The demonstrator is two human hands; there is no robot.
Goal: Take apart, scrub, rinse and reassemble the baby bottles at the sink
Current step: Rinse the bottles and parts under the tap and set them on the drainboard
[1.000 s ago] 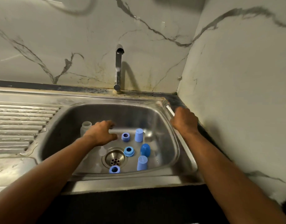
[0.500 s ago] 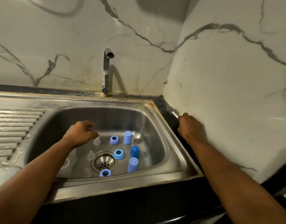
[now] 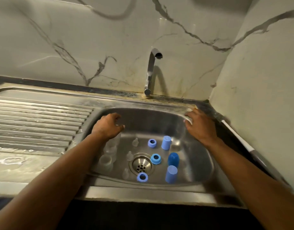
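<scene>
Head view: clear bottles [image 3: 108, 155], teats [image 3: 135, 142], blue rings [image 3: 155, 158] and blue caps [image 3: 166, 142] are seen scattered in the sink [image 3: 159, 190] around the drain [image 3: 141, 164], with left hand [image 3: 108, 126] loosely curled, empty, above the bottles and right hand [image 3: 200, 126] laid slack on the far-right rim.

Both empty hands, left hand [image 3: 108, 127] and right hand [image 3: 199, 127], hover over the sink [image 3: 143, 191].

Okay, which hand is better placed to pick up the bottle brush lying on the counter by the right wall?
Probably the right hand. It rests on the sink rim at the back right corner, near the brush along the wall. The left hand hovers over the clear bottles across the basin.
</scene>
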